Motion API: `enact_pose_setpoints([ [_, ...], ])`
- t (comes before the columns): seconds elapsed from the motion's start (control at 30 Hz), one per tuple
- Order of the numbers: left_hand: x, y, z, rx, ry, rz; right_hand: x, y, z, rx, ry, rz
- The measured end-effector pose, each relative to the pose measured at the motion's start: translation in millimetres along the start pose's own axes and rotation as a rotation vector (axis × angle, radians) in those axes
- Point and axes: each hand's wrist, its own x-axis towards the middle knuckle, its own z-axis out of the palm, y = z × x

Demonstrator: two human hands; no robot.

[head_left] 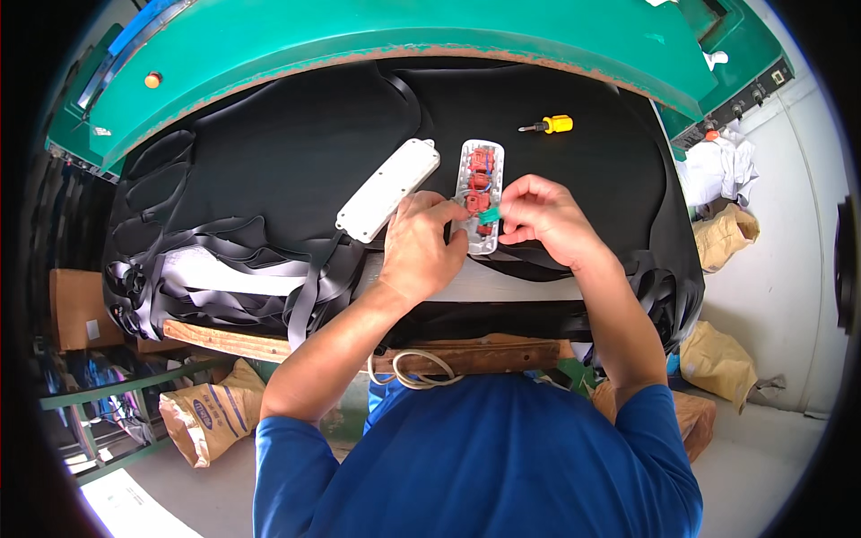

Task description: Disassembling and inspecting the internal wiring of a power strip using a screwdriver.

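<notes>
An opened power strip housing [471,161], white with red socket inserts [482,161] and some thin blue wire inside, lies on black sheeting in front of me. My left hand [423,247] is at its near left side, index finger and thumb curled against the edge. From the right, my right hand [549,218] reaches over the near half, fingers bent in a pinch at a small green piece [489,215] above the red inserts. Whether that piece is a switch or something else I cannot make out. Left of the housing lies its long white cover [388,190], partly behind my left hand.
A yellow-handled screwdriver [558,124] lies on the sheeting at the far right. Green machine framework [404,31] spans the back. Loose black strips [224,242] heap up at the left. A wooden bar [466,360] with a looped white cord [421,369] runs along the near edge.
</notes>
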Motion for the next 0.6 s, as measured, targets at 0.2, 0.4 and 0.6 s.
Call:
enact_pose_setpoints([
  [0.2,-0.5,-2.7,2.1,0.018,0.01,0.001,-21.0,-2.8,-5.4,-0.23,0.164,-0.294],
  [0.4,0.6,-2.5,3.8,-0.02,0.009,-0.008,-30.9,18.0,20.7,-0.646,-0.003,-0.315],
  [0.6,-0.6,-2.5,5.7,0.009,0.019,0.021,-29.5,5.6,20.2,-0.75,-0.075,-0.203],
])
